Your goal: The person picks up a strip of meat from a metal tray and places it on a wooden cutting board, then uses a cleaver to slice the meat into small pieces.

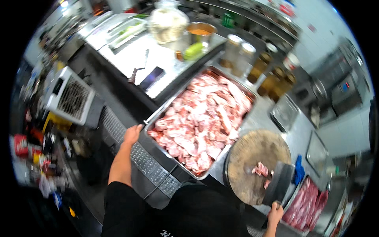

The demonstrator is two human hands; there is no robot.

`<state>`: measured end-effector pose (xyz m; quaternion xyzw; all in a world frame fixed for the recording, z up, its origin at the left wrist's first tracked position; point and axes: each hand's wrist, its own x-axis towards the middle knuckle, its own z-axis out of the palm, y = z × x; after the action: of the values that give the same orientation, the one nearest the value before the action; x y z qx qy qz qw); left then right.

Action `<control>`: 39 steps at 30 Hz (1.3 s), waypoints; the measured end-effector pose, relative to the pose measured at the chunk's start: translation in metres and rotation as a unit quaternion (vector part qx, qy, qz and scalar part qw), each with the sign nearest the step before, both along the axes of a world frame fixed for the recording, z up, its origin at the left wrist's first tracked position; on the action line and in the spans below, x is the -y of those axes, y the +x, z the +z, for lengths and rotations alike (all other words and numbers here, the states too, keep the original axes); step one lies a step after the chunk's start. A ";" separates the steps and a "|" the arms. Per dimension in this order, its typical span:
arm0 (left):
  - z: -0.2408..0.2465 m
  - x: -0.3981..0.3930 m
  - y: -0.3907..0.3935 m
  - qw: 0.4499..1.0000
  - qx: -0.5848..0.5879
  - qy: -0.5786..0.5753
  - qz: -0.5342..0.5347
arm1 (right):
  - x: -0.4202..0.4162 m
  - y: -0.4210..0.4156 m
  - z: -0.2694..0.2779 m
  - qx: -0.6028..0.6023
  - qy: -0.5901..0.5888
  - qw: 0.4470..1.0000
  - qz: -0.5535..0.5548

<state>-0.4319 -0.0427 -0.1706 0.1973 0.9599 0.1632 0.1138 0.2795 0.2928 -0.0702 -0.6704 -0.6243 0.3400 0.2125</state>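
Observation:
A cleaver [278, 183] is gripped by its handle in my right hand [275, 214], its broad blade lying over the right edge of a round wooden chopping block [248, 154]. Small pieces of raw meat [260, 169] lie on the block beside the blade. My left hand [133, 134] is at the near left corner of a large metal tray [202, 176], its fingers by a small dark thing at the rim; whether it holds this is unclear. Chopped raw meat [201, 118] is heaped in the tray.
A second tray of dark red meat [305, 204] and a blue cloth [299, 170] are right of the block. Glass jars [232, 50] stand behind the big tray. A phone [152, 78], a metal pot [202, 31] and a filled plastic bag [167, 25] occupy the bright table.

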 end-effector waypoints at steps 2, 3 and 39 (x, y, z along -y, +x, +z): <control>-0.005 -0.022 -0.002 0.999 0.023 -0.023 -0.037 | 0.010 -0.006 0.007 -0.019 -0.018 0.998 -0.049; -0.018 -0.019 -0.006 0.998 0.013 0.018 -0.051 | 0.013 -0.008 0.009 -0.006 -0.056 0.996 -0.072; 0.143 -0.306 0.221 0.699 0.378 0.598 -0.101 | -0.040 0.027 0.016 0.155 0.036 0.949 0.274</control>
<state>-0.2111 0.2632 -0.0275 0.2410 0.5107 0.7514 0.3413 0.3069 0.3324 -0.0545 -0.5102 -0.8208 0.2545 0.0357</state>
